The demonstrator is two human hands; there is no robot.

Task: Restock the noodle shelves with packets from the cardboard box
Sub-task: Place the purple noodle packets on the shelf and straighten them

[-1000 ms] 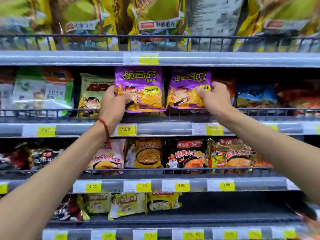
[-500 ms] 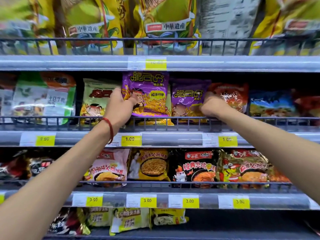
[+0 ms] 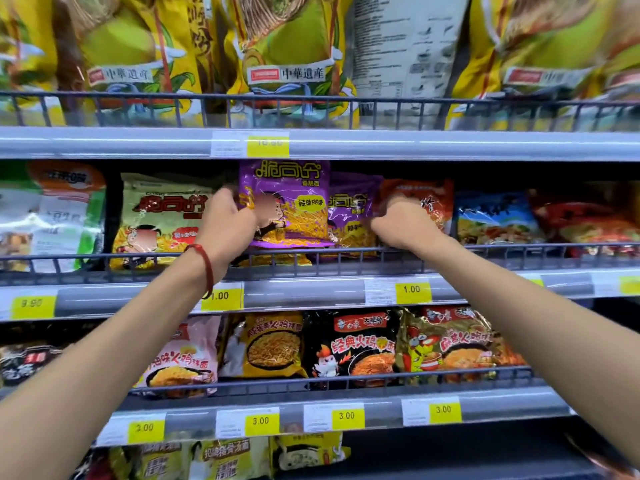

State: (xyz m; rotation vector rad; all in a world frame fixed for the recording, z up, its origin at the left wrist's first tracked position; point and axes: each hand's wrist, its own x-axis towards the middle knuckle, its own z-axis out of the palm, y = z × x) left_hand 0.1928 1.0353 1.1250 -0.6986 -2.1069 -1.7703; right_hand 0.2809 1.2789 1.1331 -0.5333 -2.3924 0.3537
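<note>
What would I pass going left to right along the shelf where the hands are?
Green-and-white packet, pale yellow packet, left hand, front purple packet, rear purple packet, right hand, orange packet, blue packet, red packet.

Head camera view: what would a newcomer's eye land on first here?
The bright front purple packet at centre, with the left hand holding its left edge and the right hand at a second purple packet just behind it. Then the big yellow bags along the top shelf and the yellow price tags on the shelf edges.

Head-worn view, seemingly close, facing shelves [image 3: 311,293]
</note>
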